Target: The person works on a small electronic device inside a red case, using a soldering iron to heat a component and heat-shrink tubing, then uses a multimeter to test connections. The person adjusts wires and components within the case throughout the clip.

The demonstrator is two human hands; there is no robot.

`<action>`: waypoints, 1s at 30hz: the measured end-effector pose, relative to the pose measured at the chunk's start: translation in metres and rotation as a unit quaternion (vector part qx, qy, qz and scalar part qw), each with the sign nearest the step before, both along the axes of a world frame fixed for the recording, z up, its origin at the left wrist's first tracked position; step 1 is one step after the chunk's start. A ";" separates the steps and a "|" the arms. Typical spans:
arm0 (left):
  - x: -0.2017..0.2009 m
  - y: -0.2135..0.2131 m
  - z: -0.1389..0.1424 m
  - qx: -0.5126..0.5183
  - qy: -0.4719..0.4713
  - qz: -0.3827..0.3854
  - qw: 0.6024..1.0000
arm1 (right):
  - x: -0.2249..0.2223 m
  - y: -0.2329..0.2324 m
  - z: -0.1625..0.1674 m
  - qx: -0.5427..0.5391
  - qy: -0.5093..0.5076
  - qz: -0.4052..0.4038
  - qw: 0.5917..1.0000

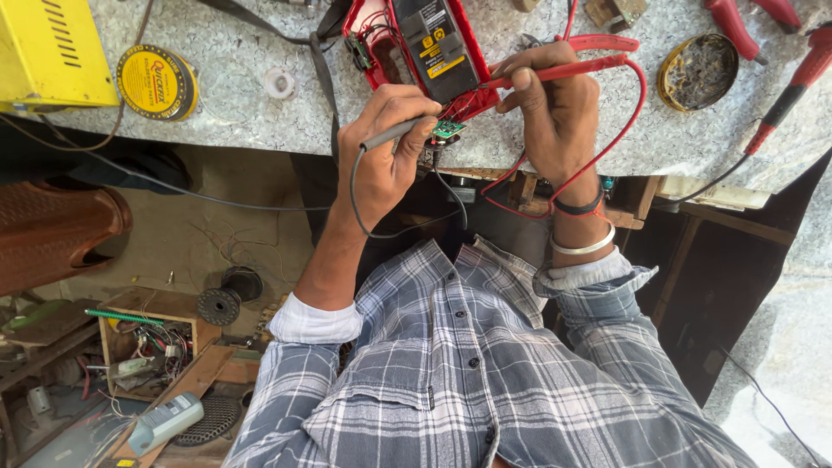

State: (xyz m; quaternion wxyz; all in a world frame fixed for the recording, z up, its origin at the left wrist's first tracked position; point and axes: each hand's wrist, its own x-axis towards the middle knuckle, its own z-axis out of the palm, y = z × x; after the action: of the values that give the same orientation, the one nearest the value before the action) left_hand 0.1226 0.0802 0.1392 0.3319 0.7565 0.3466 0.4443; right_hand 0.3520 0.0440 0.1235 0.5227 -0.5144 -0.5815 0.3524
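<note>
My left hand (386,143) grips a grey probe (394,133) on a dark cable, tip pointing at a small green circuit board (448,129) at the edge of the stone bench. My right hand (555,108) pinches a red probe (568,69) with a looping red lead, its tip also near that board. Just beyond lies an opened red device (416,48) with a black battery pack and exposed wiring.
On the speckled bench (251,104) sit a yellow box (48,52), a round yellow tin (158,82), an open tin of dark paste (698,71) and red-handled tools (793,82). Below left are a wooden crate of wires (147,342), spools and a grey meter (165,422).
</note>
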 end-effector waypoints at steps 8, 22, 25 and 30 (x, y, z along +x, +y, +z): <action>0.004 0.000 0.002 -0.022 0.006 -0.003 1.000 | 0.005 -0.001 -0.002 -0.010 0.009 -0.005 1.000; 0.005 0.001 -0.002 -0.016 -0.002 -0.011 1.000 | 0.011 0.005 0.002 -0.010 -0.004 0.023 1.000; 0.006 0.001 -0.002 -0.016 -0.006 -0.012 1.000 | 0.012 0.005 0.003 -0.014 0.005 0.027 1.000; 0.005 0.001 -0.002 -0.016 -0.003 -0.013 1.000 | 0.012 0.005 0.004 -0.011 0.000 0.028 1.000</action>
State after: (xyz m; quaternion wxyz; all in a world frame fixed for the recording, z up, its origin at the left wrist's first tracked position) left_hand 0.1279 0.0810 0.1375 0.3507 0.7540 0.3427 0.4370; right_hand 0.3637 0.0486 0.1275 0.5069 -0.5037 -0.5918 0.3731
